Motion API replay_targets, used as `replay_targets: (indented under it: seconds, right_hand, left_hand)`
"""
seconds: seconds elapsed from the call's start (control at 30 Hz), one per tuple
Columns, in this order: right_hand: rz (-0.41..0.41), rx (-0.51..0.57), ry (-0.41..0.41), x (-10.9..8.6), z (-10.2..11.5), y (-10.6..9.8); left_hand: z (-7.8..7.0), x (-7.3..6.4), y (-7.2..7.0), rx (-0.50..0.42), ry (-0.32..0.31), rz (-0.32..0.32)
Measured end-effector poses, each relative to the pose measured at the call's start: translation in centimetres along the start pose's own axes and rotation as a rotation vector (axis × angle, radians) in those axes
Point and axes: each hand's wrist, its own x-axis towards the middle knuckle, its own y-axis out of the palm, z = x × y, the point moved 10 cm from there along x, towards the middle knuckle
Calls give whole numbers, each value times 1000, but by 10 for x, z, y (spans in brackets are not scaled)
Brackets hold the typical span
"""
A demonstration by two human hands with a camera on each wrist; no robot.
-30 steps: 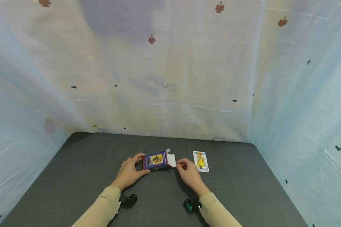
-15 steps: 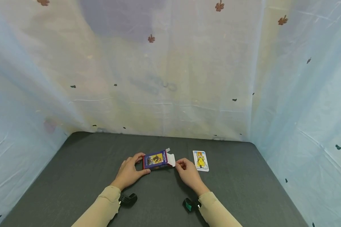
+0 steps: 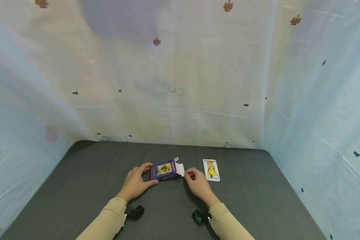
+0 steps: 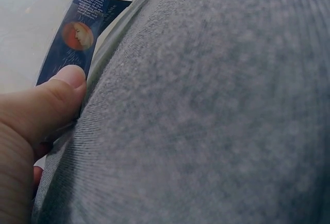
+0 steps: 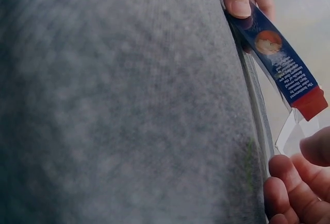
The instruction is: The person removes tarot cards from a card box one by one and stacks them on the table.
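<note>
A blue tarot card box (image 3: pixel 164 169) with a yellow picture lies on the dark table, its right end open. My left hand (image 3: pixel 135 182) grips its left end, the thumb (image 4: pixel 71 75) along the near side and fingers at the far side. From the right end a white flap (image 3: pixel 180 169) sticks out; in the right wrist view a red tab (image 5: pixel 310 103) shows there too. With curled fingers, my right hand (image 3: pixel 198 183) pinches the flap's edge. Just beyond that hand lies a stack of tarot cards (image 3: pixel 211 170), a yellow figure on its top card.
The dark grey tabletop (image 3: pixel 243 206) has rounded far corners. Pale sheeting (image 3: pixel 180 126) with small leaf shapes hangs behind it and on both sides. Dark straps, the left one (image 3: pixel 134 212) and the right one (image 3: pixel 198 216), are on the wrists.
The head view has shifted very slightly. Both hands, the card box and the card stack keep nearly the same places.
</note>
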Motion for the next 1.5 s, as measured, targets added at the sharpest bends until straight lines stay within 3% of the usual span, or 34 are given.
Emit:
replay_targets:
  seconds: [1.2, 1.5]
  right_hand:
    - [36, -15, -21, 3, 8, 9]
    - [14, 10, -15, 5, 12, 10]
  left_hand:
    - [2, -2, 0, 3, -14, 9]
    - [-2, 1, -2, -37, 18, -10]
